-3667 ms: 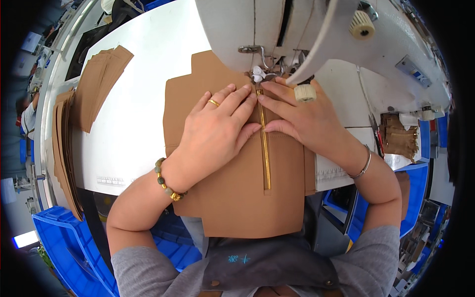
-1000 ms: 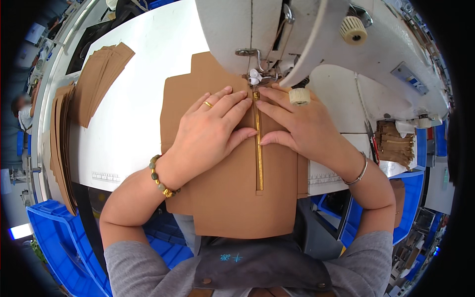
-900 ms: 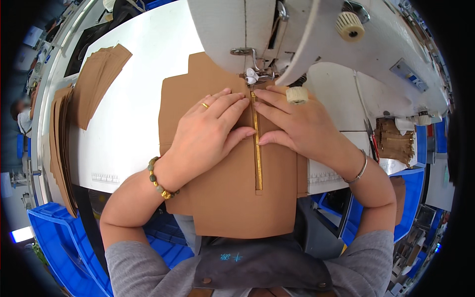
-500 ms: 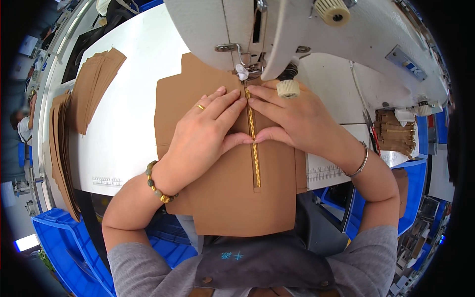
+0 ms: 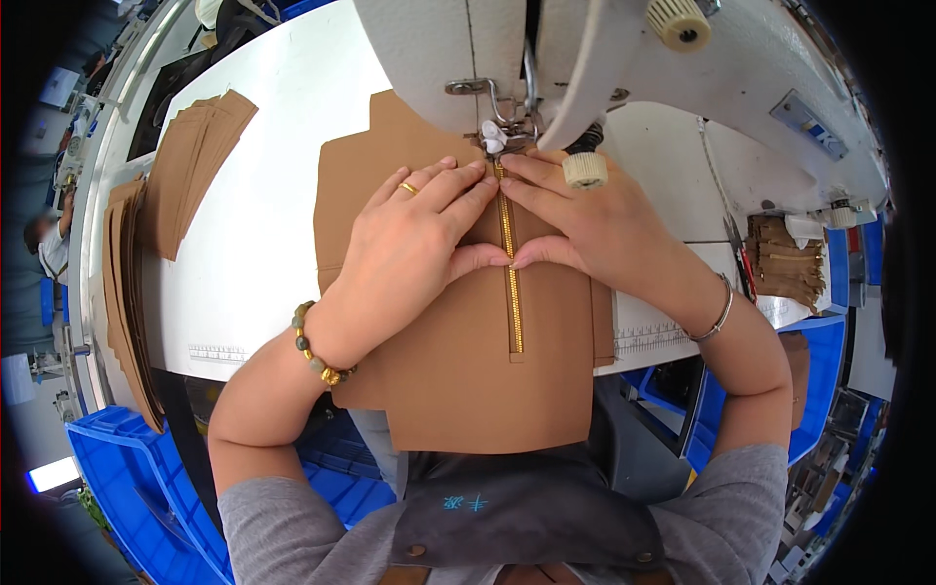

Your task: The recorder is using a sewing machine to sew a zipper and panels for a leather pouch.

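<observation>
A flat brown panel (image 5: 487, 400) lies under the white sewing machine (image 5: 643, 68), with a gold zipper (image 5: 517, 322) set in a long slot down its middle. The zipper's far end is at the presser foot (image 5: 492, 141). My left hand (image 5: 419, 234) is open, its fingers lying flat on the panel left of the zipper, thumb reaching to it. My right hand (image 5: 580, 219) is open and flat on the right of the zipper, its fingertips near the foot and partly behind a cream knob (image 5: 585, 168). Both thumbs nearly meet on the zipper.
Stacks of brown pieces (image 5: 195, 161) lie on the white table (image 5: 224, 292) at left. Small brown bundles (image 5: 785, 268) and scissors (image 5: 741, 258) lie at right. Blue bins (image 5: 127, 458) stand below both sides. A person (image 5: 54, 244) sits at far left.
The panel and both hands have moved slightly away from my body toward the machine, with the zipper's near end now higher in view. Both hands remain spread on the panel.
</observation>
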The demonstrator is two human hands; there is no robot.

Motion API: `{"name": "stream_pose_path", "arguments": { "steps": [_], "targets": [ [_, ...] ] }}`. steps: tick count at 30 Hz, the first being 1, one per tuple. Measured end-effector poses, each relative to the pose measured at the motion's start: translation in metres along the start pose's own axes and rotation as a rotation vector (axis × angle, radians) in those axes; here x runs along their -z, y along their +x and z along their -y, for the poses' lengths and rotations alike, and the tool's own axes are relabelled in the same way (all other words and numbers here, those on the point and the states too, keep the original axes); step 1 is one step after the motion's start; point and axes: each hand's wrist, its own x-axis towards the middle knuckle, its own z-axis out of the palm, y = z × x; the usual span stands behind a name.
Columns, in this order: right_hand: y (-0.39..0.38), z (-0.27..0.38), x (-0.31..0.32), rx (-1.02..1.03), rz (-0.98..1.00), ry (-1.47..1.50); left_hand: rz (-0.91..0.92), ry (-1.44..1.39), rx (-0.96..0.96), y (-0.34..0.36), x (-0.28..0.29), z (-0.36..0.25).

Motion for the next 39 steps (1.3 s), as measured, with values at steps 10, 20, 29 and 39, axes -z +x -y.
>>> {"name": "stream_pose_path", "arguments": {
  "steps": [10,20,29,39],
  "targets": [
    [0.005,-0.003,0.001,0.017,-0.026,0.002,0.006,0.016,0.013,0.002,-0.001,0.002],
    [0.006,-0.007,0.0,0.003,-0.017,-0.002,-0.015,0.03,-0.004,0.005,-0.003,0.007],
    [0.006,-0.009,-0.002,0.031,-0.047,-0.015,-0.02,0.028,0.003,0.005,-0.003,0.007],
    [0.004,-0.006,0.003,-0.051,-0.112,-0.123,-0.03,0.02,0.023,0.003,-0.007,0.008]
  ]
}}
